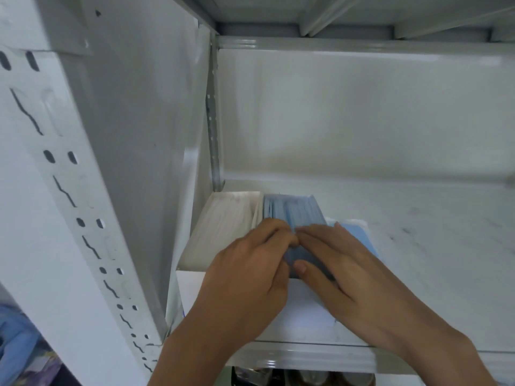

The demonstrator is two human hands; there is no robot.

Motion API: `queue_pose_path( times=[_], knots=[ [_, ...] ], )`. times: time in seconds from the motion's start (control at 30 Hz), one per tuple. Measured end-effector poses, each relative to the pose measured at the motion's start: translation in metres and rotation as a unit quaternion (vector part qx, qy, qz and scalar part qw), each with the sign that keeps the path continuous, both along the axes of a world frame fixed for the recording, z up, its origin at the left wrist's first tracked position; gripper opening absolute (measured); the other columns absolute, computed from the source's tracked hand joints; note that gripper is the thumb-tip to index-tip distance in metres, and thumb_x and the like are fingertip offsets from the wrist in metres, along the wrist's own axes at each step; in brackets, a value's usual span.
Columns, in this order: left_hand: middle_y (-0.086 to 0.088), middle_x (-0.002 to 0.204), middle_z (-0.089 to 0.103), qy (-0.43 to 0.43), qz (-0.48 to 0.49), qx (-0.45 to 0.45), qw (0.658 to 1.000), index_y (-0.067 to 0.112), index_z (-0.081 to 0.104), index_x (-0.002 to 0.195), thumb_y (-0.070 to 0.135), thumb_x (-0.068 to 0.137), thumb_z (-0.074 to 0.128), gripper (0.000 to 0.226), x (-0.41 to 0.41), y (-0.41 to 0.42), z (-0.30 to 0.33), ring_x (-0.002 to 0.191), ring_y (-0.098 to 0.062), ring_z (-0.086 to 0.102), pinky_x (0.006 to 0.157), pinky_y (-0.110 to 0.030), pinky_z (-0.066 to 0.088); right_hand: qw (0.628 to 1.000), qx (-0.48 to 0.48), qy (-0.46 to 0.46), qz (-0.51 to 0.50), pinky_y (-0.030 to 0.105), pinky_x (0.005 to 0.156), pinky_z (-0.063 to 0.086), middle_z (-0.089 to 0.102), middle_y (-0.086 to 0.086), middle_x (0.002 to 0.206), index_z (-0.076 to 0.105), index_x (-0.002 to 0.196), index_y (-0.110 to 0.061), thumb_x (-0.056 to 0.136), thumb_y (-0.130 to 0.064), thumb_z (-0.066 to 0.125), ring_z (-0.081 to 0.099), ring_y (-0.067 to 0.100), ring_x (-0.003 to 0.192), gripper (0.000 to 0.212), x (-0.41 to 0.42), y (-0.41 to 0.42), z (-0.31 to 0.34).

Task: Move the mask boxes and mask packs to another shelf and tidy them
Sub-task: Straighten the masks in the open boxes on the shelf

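Observation:
A pack of blue masks (pixel 295 210) stands on edge at the left end of a white metal shelf (pixel 418 246). To its left lies a white mask pack (pixel 223 229) against the shelf's side wall. A flat blue pack (pixel 359 235) lies to the right, partly under my right hand. A white box (pixel 301 316) sits in front, beneath both hands. My left hand (pixel 248 277) pinches the near edge of the blue pack. My right hand (pixel 342 268) presses on the same pack, thumb on its front face and fingers spread flat over it.
The shelf's grey side panel (pixel 145 135) and a perforated upright (pixel 69 190) stand close on the left. The back wall (pixel 362 121) and the shelf above (pixel 334 18) enclose the bay. Bare shelf surface stretches to the right. Blue fabric (pixel 16 335) shows at lower left.

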State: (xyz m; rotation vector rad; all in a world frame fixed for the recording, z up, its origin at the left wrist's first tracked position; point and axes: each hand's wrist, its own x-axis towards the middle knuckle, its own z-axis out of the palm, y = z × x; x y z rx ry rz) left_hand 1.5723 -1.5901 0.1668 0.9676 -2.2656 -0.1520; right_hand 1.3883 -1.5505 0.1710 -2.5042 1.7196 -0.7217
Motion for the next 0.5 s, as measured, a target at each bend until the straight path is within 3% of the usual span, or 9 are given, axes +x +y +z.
queue_pose_path(
  times=[0.07, 0.17, 0.23, 0.33, 0.43, 0.5],
  knots=[
    [0.011, 0.111, 0.060, 0.030, 0.023, -0.017, 0.999, 0.019, 0.066, 0.107, 0.014, 0.088, 0.050, 0.025, 0.002, 0.002, 0.001, 0.088, -0.009, 0.059, 0.068, -0.026, 0.052, 1.000, 0.001, 0.012, 0.001, 0.021, 0.106, 0.028, 0.046, -0.030, 0.113, 0.053, 0.131, -0.037, 0.104, -0.057, 0.024, 0.042, -0.006, 0.115, 0.045, 0.000, -0.001, 0.001],
    [0.007, 0.095, 0.066, 0.016, 0.042, -0.050, 0.998, 0.017, 0.069, 0.100, 0.013, 0.088, 0.053, 0.020, 0.003, 0.007, 0.000, 0.080, -0.012, 0.060, 0.068, -0.033, 0.054, 0.998, 0.014, 0.062, -0.026, 0.036, 0.121, 0.015, 0.047, -0.021, 0.127, 0.046, 0.140, -0.044, 0.100, -0.064, 0.011, 0.037, -0.001, 0.127, 0.057, 0.000, -0.003, -0.001],
    [0.008, 0.099, 0.067, 0.019, 0.045, -0.060, 0.997, 0.018, 0.068, 0.104, 0.017, 0.091, 0.049, 0.023, 0.007, 0.011, 0.000, 0.083, -0.012, 0.061, 0.070, -0.032, 0.054, 0.996, 0.022, 0.071, -0.041, 0.041, 0.121, 0.015, 0.043, -0.018, 0.130, 0.046, 0.140, -0.046, 0.097, -0.068, 0.007, 0.032, 0.002, 0.130, 0.062, 0.001, -0.004, -0.001],
    [0.009, 0.109, 0.064, 0.022, 0.113, -0.062, 0.991, 0.023, 0.063, 0.111, 0.026, 0.095, 0.046, 0.024, 0.024, 0.011, 0.003, 0.089, -0.013, 0.059, 0.074, -0.031, 0.052, 0.998, 0.023, 0.042, -0.048, 0.033, 0.119, 0.021, 0.037, -0.015, 0.141, 0.050, 0.141, -0.041, 0.094, -0.073, 0.009, 0.025, 0.002, 0.135, 0.070, 0.001, -0.004, -0.003],
    [0.014, 0.095, 0.064, -0.066, 0.172, -0.034, 0.982, 0.029, 0.063, 0.100, 0.042, 0.102, 0.030, 0.036, 0.037, 0.007, 0.004, 0.080, -0.013, 0.059, 0.076, -0.036, 0.052, 0.998, 0.036, 0.003, -0.050, 0.026, 0.121, 0.016, 0.022, -0.022, 0.155, 0.041, 0.146, -0.041, 0.090, -0.079, 0.008, 0.014, -0.001, 0.145, 0.076, 0.000, -0.004, -0.007],
    [0.015, 0.089, 0.064, -0.078, 0.157, -0.028, 0.984, 0.030, 0.064, 0.097, 0.047, 0.104, 0.023, 0.045, 0.038, 0.005, 0.000, 0.077, -0.011, 0.059, 0.078, -0.035, 0.050, 0.999, 0.034, -0.002, -0.034, 0.027, 0.122, 0.017, 0.021, -0.028, 0.154, 0.039, 0.147, -0.042, 0.090, -0.079, 0.009, 0.010, -0.008, 0.145, 0.074, 0.000, -0.005, -0.009]
  ],
)
